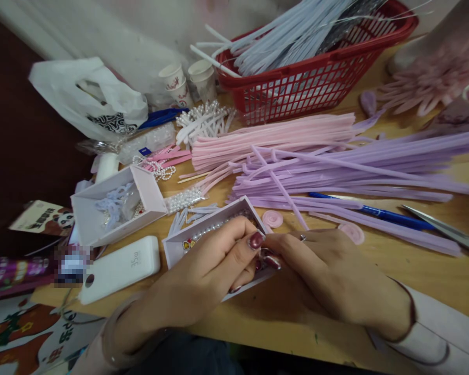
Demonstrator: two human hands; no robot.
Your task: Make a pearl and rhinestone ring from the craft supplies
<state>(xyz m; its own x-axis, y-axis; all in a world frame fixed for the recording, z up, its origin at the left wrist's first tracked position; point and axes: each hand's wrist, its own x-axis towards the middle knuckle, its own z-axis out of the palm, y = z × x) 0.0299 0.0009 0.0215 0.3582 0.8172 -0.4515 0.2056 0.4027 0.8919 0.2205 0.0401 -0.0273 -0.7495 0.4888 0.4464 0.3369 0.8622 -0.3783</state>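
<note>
My left hand is closed over a small white box of pearl beads and charms, thumb and fingers pressed together. Its fingertips meet those of my right hand, which is also closed, at the box's right end. Whatever the two hands pinch between them is hidden behind the fingers. A single purple pipe cleaner slants down to just behind my right hand; I cannot tell whether they touch. Close by lie two flat pink coils, one beside the box and the other beyond my right knuckles.
Bundles of purple and pink pipe cleaners lie behind the hands. Scissors and a blue pen are at right. A second white box, a white power bank and a red basket stand around.
</note>
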